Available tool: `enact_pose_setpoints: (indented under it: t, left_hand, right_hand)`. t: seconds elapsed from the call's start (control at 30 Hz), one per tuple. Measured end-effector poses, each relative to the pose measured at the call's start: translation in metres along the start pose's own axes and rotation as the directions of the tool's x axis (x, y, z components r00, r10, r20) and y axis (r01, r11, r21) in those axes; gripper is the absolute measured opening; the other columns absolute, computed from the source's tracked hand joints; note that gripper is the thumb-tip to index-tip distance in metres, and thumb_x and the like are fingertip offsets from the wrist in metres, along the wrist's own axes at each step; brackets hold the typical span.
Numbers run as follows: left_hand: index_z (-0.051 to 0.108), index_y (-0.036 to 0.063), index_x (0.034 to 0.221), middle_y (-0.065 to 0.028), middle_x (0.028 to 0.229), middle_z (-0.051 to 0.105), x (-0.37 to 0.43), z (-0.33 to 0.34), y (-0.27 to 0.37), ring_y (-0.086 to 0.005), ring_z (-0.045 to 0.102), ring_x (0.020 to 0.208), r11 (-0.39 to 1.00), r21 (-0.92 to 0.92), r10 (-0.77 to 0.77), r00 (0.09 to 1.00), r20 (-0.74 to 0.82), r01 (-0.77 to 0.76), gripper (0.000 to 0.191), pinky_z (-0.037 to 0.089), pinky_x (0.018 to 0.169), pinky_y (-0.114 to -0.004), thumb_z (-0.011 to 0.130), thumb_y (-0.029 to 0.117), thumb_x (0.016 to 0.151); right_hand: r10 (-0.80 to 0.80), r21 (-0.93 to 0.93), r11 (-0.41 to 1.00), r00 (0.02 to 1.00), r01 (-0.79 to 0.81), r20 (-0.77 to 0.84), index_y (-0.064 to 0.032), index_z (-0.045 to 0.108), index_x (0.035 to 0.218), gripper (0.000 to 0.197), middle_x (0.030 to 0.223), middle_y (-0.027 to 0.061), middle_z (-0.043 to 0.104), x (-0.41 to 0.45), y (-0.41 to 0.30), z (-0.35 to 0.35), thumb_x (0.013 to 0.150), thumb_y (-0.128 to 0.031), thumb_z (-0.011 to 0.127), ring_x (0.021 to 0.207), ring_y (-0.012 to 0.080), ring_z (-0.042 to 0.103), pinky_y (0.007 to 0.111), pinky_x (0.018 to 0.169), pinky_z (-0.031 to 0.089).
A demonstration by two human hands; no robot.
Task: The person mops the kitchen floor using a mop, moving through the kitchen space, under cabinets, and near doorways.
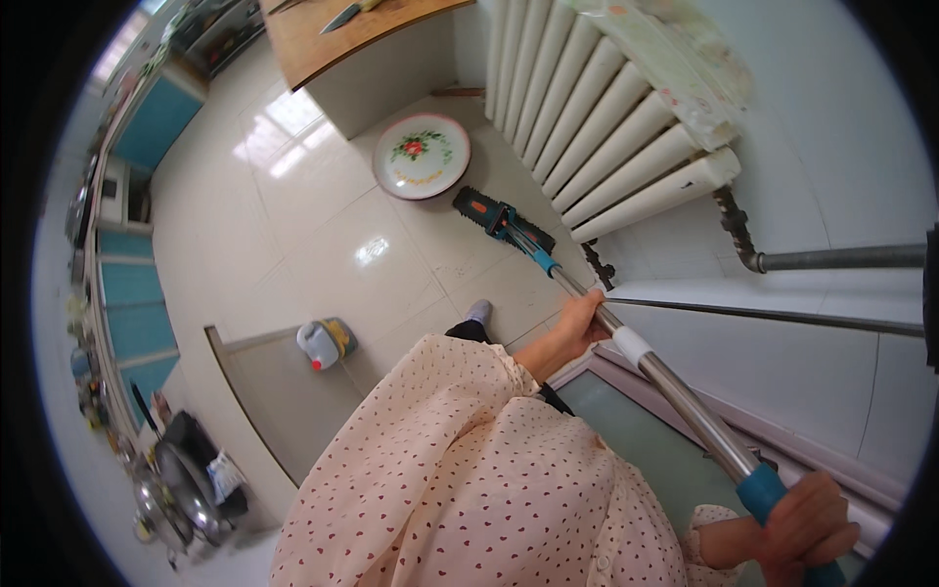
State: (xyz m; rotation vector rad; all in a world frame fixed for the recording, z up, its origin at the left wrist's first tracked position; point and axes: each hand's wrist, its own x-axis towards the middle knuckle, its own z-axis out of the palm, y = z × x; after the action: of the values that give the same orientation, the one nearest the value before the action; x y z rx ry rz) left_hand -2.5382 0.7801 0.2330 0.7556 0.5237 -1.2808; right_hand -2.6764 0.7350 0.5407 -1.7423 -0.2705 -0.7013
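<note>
Both my hands are wrapped around the metal pole of a mop, which slants from lower right up to the floor ahead. My left hand grips the pole about midway, just beyond a white collar. Lower down, my right hand closes around the teal grip at the pole's end. The dark mop head, with toothed edges and a teal joint, is at the tiled floor beside the radiator. Close to its far end is a round enamel tray with a painted flower and a pink rim.
A white column radiator and a dark pipe line the right wall. A plastic jug with a red cap is at left. Ahead, a knife lies on a wooden top. Blue cabinets and metal pans stand far left.
</note>
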Motion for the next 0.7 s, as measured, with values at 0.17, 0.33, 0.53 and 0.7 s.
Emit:
enact_pose_setpoints:
  t: [0.17,0.33,0.53,0.7]
  left_hand:
    - [0.046,0.0028,0.080,-0.0073,0.070,0.053,-0.035,-0.021,-0.030,-0.0183,0.055,0.057,0.985,-0.153,0.074,0.996,-0.051,-0.081,0.014,0.050,0.056,-0.033,0.046,0.017,0.078]
    - [0.041,0.0004,0.081,-0.0097,0.068,0.050,-0.063,-0.033,-0.046,-0.0244,0.056,0.059,0.940,-0.302,0.140,0.987,-0.079,-0.157,0.015,0.050,0.061,-0.037,0.048,0.013,0.077]
    - [0.039,0.0010,0.082,-0.0097,0.067,0.049,-0.083,-0.043,-0.029,-0.0266,0.056,0.061,0.856,-0.466,0.196,0.975,-0.104,-0.222,0.016,0.049,0.065,-0.038,0.049,0.012,0.077]
    - [0.038,0.0008,0.083,-0.0094,0.063,0.049,-0.113,-0.071,0.018,-0.0253,0.053,0.059,0.712,-0.622,0.313,0.940,-0.133,-0.325,0.019,0.049,0.065,-0.038,0.052,0.011,0.076]
  right_hand:
    - [-0.014,0.193,0.980,0.945,-0.052,0.327,-0.0101,0.036,0.065,0.020,0.053,0.0004,0.049,0.011,-0.015,-0.006,0.073,-0.009,0.055,0.041,0.0096,0.047,0.023,0.043,0.039]
    - [-0.051,0.258,0.964,0.918,-0.057,0.393,-0.0097,0.036,0.068,0.019,0.053,0.0001,0.050,0.006,-0.028,0.003,0.072,-0.008,0.055,0.043,0.0091,0.049,0.021,0.044,0.042]
    - [-0.122,0.283,0.959,0.935,0.025,0.334,-0.0090,0.037,0.071,0.016,0.052,-0.0001,0.050,0.010,-0.030,0.018,0.073,-0.006,0.052,0.043,0.0084,0.048,0.020,0.044,0.041]
    - [-0.241,0.465,0.882,0.916,0.070,0.321,-0.0083,0.036,0.070,0.016,0.052,0.0006,0.049,0.050,-0.012,0.052,0.073,-0.006,0.052,0.043,0.0079,0.047,0.019,0.043,0.041]
